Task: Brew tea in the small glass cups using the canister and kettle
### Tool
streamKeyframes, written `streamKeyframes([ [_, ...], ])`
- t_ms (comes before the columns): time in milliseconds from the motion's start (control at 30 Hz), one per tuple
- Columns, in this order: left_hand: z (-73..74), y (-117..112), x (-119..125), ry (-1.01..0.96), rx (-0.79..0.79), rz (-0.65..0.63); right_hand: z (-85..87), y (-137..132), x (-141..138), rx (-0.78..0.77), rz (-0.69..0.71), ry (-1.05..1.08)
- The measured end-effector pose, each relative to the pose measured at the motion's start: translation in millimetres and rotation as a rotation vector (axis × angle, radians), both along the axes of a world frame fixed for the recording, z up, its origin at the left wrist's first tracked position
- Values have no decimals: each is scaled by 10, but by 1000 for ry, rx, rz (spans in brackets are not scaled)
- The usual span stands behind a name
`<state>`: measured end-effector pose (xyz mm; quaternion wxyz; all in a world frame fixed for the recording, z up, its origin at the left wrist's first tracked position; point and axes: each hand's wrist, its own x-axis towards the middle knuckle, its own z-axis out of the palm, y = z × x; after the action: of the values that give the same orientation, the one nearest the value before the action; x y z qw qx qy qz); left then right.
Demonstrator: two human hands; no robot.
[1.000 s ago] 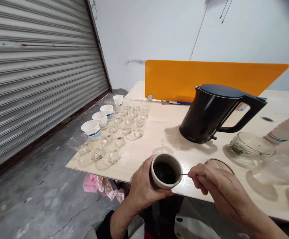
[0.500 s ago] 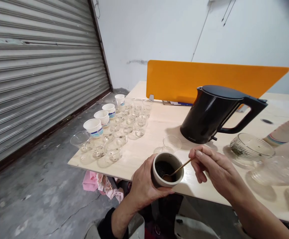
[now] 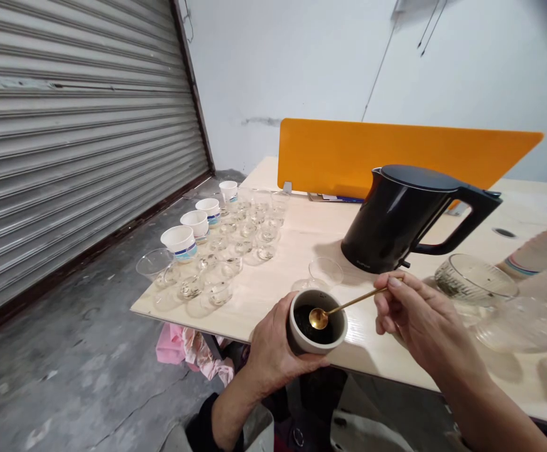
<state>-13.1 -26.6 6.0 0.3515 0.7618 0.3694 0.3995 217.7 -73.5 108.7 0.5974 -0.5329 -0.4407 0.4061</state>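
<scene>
My left hand [image 3: 276, 351] is wrapped round a small pale cup [image 3: 318, 347], held tilted toward me at the table's front edge. Dark contents [image 3: 303, 321] lie inside it; I cannot tell whether they are dry or wet. Between the thumb and fingers of my right hand [image 3: 417, 317] is the thin handle of a gold spoon [image 3: 354, 301]. Its round bowl is over the cup's mouth, above the dark contents. Just beyond the cup stands a clear plastic cup [image 3: 326, 271]. A black electric kettle [image 3: 390, 220] stands behind my right hand.
White paper cups [image 3: 179, 242] and several clear plastic cups [image 3: 216, 282] stand in rows on the table's left. At right are a ribbed glass bowl [image 3: 475, 279], stacked clear cups [image 3: 522, 320] and stacked paper cups [image 3: 541, 248]. An orange divider [image 3: 395, 150] crosses the back.
My right hand has moved right and slightly up. The spoon's bowl has lifted from low inside the cup to its mouth, with its bowl now fully visible. My left hand holds still.
</scene>
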Motion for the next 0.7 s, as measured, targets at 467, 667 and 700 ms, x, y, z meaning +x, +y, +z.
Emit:
streamKeyframes([
  [467,26,3,5,-10,-23,-14,-1,-33,-96,10,81,-8],
  [667,45,-5,5,-3,-22,-9,8,12,-113,26,-12,67],
  [700,46,-8,5,0,-24,-7,4,12,-111,28,-17,70],
])
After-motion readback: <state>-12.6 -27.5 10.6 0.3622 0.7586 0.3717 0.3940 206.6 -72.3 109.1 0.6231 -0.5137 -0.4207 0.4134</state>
